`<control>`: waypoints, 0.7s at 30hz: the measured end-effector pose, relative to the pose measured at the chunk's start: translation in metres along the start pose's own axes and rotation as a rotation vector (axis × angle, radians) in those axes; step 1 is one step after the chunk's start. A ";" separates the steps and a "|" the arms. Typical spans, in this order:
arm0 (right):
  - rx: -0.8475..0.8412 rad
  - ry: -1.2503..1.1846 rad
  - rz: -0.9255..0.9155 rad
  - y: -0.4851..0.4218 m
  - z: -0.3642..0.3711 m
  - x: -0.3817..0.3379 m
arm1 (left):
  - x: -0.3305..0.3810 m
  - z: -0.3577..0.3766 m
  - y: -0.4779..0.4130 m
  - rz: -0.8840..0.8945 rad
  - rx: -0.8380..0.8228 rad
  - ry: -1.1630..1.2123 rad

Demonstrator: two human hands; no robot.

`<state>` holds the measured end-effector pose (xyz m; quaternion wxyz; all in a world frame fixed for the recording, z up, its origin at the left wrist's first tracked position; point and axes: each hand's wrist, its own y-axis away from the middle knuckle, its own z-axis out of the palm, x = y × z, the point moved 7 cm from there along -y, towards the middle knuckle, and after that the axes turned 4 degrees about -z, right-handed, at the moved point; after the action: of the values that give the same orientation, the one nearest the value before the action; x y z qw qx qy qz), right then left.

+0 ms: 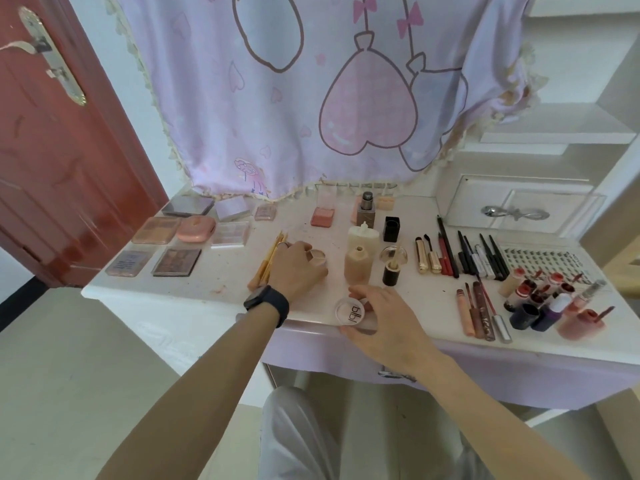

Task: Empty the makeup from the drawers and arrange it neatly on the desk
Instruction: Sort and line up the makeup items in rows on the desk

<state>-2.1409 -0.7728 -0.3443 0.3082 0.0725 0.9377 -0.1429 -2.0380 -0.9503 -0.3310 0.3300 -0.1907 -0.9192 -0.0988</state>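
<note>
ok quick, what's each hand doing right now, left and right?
Left hand: closed over a small round beige jar on the desk.
Right hand: fingers wrapped around a round clear-lidded compact at the desk's front edge.

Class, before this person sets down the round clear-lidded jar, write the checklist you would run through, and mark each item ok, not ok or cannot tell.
1. Right hand has a grip on the round jar: ok, fingers wrap its rim.
2. Left hand free to help: not ok, it covers a small beige jar.
3. Bare desk near the foundation bottles: ok.
4. Jar lid fully closed: cannot tell.
5. Jar clear of the desk's front edge: not ok, it sits at the edge.
6. Drawers emptied: cannot tell.
</note>
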 end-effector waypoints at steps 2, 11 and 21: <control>-0.004 -0.014 0.002 -0.002 0.000 0.003 | 0.007 0.000 -0.020 -0.010 0.002 0.007; 0.020 -0.008 -0.017 -0.002 0.000 0.005 | 0.011 0.008 -0.049 -0.043 0.029 0.124; 0.118 0.062 0.081 0.008 -0.016 0.011 | 0.006 0.007 -0.044 -0.040 0.051 0.116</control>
<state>-2.1570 -0.7602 -0.3407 0.2796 0.1327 0.9332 -0.1828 -2.0648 -0.9866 -0.3350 0.3853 -0.1577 -0.9045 -0.0929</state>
